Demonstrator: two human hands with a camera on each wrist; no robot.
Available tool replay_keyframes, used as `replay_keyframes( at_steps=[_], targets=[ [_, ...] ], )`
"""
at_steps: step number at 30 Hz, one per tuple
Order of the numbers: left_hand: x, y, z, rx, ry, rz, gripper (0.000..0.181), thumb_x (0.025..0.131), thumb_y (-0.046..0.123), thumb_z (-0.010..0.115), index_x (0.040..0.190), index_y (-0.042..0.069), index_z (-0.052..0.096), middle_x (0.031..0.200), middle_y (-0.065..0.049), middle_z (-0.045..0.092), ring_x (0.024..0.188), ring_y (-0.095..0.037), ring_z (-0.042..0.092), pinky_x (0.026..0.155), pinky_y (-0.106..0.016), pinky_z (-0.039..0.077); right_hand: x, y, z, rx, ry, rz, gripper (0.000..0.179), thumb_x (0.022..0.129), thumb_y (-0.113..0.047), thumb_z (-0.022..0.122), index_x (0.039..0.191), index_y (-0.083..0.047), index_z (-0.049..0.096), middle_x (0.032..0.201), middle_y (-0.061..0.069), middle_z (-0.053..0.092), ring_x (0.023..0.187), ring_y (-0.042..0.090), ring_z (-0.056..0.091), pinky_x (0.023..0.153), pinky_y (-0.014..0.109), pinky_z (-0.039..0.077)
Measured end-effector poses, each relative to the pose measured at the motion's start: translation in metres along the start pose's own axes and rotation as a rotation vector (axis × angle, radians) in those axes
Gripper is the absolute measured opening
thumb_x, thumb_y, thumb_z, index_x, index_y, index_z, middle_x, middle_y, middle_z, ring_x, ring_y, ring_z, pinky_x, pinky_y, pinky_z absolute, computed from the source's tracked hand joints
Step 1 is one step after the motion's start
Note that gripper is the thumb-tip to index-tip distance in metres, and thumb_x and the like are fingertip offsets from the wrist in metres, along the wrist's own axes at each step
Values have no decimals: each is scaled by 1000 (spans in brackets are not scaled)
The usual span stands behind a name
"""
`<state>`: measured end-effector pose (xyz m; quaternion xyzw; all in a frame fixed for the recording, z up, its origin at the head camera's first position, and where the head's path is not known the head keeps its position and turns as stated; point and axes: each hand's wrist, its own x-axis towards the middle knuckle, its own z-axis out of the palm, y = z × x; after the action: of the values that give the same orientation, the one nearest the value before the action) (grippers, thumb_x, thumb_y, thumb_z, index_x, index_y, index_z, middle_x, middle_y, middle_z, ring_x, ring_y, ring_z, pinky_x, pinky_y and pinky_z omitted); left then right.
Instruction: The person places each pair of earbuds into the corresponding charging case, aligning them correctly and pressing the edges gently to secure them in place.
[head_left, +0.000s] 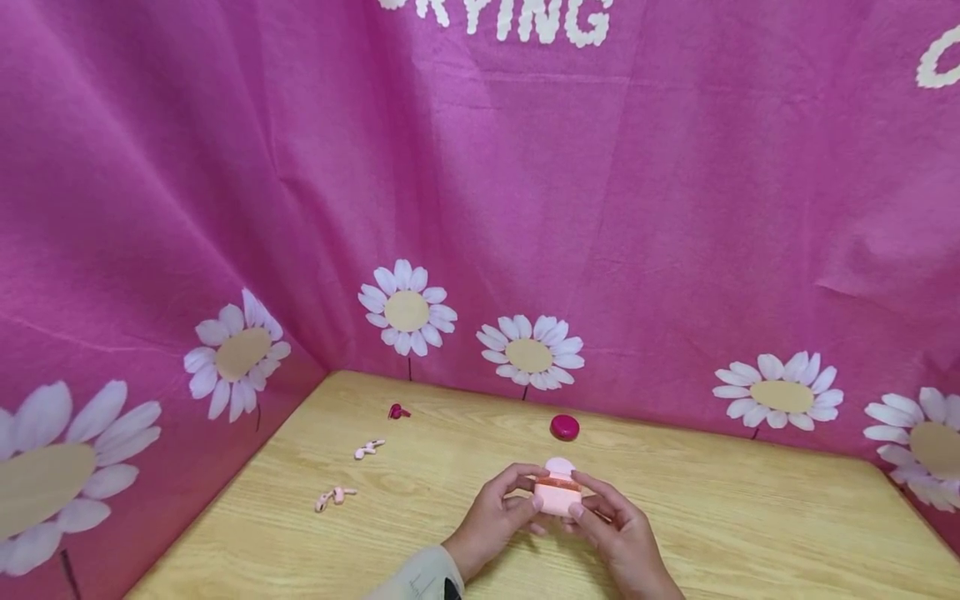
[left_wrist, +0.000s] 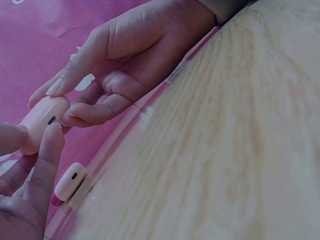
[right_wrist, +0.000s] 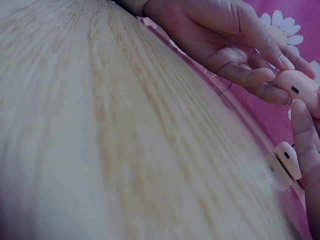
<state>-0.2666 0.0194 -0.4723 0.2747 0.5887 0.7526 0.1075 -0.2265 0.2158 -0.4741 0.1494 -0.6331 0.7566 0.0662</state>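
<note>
A peach-pink earbud case is held between both hands near the front of the table. An orange strip shows along its upper part. My left hand pinches its left side, thumb on the near face. From the right, my right hand grips it with thumb and fingers. Both wrist views show the case's small dark port, and there the case is above the table. Just behind it stands a paler pink case, partly hidden in the head view. Farther back lies a round magenta case.
On the table's left side lie loose earbuds in three groups: magenta ones at the back, pale pink ones in the middle and peach ones nearest. A magenta cloth with daisies walls the wooden table behind and on the left.
</note>
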Motion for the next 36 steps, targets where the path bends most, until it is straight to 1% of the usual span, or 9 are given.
replay_keyframes(
  at_steps=[7,11,14,19,22,27,29,36],
  targets=[
    [0,1,0,1,6,-8,41,95,13,61,135,6,51,112,-13,55,92,-31,66,72,-38,58,-1,-1,0,12,-24,-17,49,92,4,58,138,10,42,93,6,66,84,15,67,80,34,55],
    [-1,0,0,15,15,-7,45,95,9,60,138,3,47,113,-13,55,90,-29,66,72,-39,58,-2,-2,0,37,-42,-25,52,92,6,57,140,10,38,95,6,66,90,16,68,82,35,54],
    [-2,0,-1,22,22,-12,48,94,6,60,139,4,46,115,-14,56,90,-26,67,72,-39,58,-3,-2,0,55,-44,-8,55,92,7,57,142,9,35,99,8,66,94,18,67,84,37,53],
    [0,0,-1,25,17,-27,50,93,6,60,141,4,44,117,-13,56,91,-22,67,72,-37,58,-3,-2,-1,55,-33,16,58,91,5,58,144,8,33,101,8,65,95,16,67,85,37,52],
    [1,-1,-1,31,19,-25,51,93,5,61,141,3,43,115,-13,57,91,-21,66,72,-37,58,-2,-1,-1,37,-29,25,60,91,5,59,144,9,31,101,8,65,95,17,67,86,37,52],
    [0,-2,-3,25,18,-15,51,92,4,62,140,4,45,114,-13,57,91,-22,66,72,-38,58,-1,-2,1,-10,21,93,63,90,1,63,145,3,35,103,12,66,95,21,68,86,37,52],
    [0,-2,-3,23,17,-9,50,92,4,62,140,4,45,114,-13,57,91,-23,66,72,-38,58,-1,-3,1,-22,30,107,63,90,0,64,146,2,36,104,13,66,94,22,68,86,37,52],
    [0,-1,-3,21,10,4,51,93,5,62,140,2,43,114,-14,56,91,-23,66,72,-38,58,-1,-2,-1,3,-4,84,64,91,1,61,147,3,31,104,9,66,96,21,67,88,37,51]
  ],
)
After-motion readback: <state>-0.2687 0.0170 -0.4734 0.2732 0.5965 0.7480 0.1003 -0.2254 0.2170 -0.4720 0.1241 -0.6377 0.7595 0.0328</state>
